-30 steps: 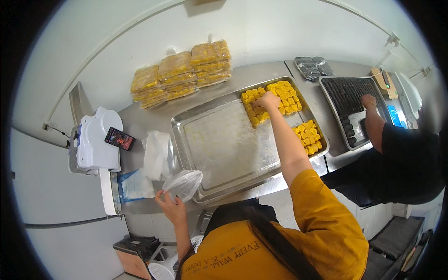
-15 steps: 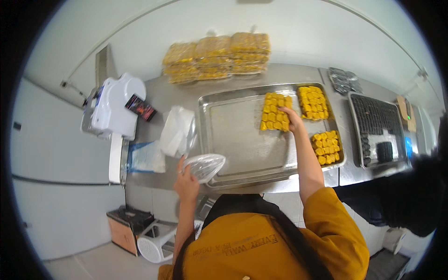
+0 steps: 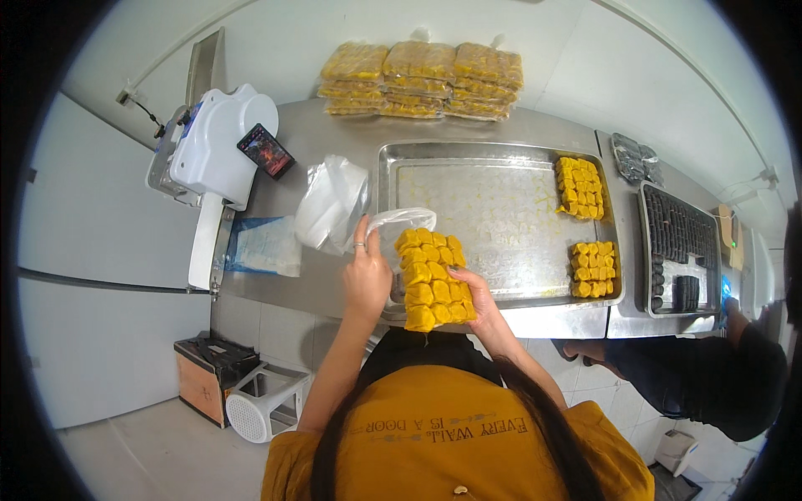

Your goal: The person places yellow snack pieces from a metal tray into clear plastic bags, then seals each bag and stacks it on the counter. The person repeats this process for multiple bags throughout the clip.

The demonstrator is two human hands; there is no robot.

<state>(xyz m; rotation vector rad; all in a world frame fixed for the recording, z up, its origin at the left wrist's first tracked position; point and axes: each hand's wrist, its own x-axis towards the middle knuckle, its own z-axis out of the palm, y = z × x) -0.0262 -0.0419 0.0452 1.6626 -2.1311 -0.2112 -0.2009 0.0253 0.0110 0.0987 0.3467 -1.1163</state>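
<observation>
My left hand (image 3: 368, 280) pinches an opened clear plastic bag (image 3: 401, 219) at the near left of a large steel tray (image 3: 493, 200). My right hand (image 3: 474, 296) grips a block of yellow dumpling-like pieces (image 3: 430, 271) beside the bag, over the tray's near-left corner. Two more yellow blocks, an upper one (image 3: 580, 188) and a lower one (image 3: 592, 269), lie at the tray's right side. A pile of white plastic bags (image 3: 326, 200) lies left of the tray.
Bagged yellow pieces (image 3: 418, 71) are stacked along the wall. A white machine (image 3: 209, 142) with a phone (image 3: 266, 150) on it stands left. A tray of black pieces (image 3: 677, 234) and a black packet (image 3: 635, 154) are right, near a co-worker in dark clothes (image 3: 702, 376). A stool (image 3: 251, 409) stands below.
My right hand has lifted a yellow block from the tray and brought it leftward and down to the bag in my left hand. The co-worker's arm has moved off the black pieces.
</observation>
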